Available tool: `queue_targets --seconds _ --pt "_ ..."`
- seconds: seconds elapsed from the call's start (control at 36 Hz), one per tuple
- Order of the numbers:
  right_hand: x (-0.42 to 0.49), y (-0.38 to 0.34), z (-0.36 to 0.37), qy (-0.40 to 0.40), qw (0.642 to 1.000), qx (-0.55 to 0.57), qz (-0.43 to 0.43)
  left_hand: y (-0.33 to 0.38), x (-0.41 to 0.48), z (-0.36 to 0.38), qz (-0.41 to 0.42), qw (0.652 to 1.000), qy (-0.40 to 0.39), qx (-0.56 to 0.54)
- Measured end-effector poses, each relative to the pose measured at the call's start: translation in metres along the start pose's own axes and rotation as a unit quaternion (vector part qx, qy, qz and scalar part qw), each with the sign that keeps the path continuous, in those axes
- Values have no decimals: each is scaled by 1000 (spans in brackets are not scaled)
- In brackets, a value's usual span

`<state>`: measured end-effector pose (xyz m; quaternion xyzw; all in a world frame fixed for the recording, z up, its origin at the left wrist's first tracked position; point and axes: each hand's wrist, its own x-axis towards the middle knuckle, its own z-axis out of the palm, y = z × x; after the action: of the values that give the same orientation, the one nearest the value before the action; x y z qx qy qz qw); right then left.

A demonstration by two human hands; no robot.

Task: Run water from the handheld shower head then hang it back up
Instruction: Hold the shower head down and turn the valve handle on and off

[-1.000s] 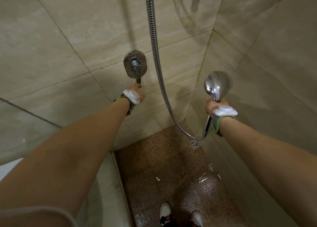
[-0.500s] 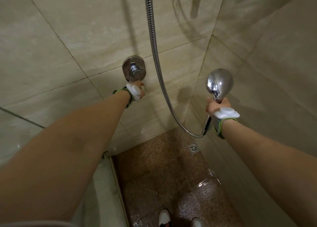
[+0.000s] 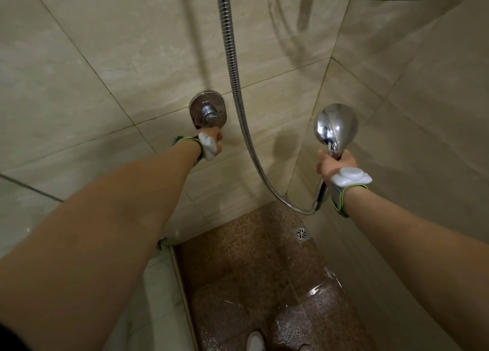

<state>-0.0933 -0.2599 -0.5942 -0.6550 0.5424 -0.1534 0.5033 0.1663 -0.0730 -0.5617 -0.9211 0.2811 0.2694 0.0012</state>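
left hand (image 3: 213, 141): i had it at the wall tap (image 3: 207, 112), but i could not tell its grip.
right hand (image 3: 336, 164): wrapped tight around the shower head (image 3: 335, 124) handle, held up by the corner.
hose (image 3: 239, 99): hung down and looped to the handle.

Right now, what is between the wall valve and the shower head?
In the head view, the metal hose hangs down the tiled wall between the valve and the shower head.

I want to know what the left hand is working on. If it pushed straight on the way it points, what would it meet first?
Most likely the chrome wall valve. The left hand sits just below it, seemingly on its lever already; the tiled wall lies behind. Depth is hard to judge.
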Motion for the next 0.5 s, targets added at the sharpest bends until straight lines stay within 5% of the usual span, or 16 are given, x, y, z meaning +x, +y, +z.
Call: queue_targets --seconds 0.28,0.5 --pt "11 8 1 -14 999 -32 24 -9 -6 4 -20 998 -45 -39" --pt "0 -2 -3 -14 999 -28 15 6 -34 -4 -2 998 44 -50"
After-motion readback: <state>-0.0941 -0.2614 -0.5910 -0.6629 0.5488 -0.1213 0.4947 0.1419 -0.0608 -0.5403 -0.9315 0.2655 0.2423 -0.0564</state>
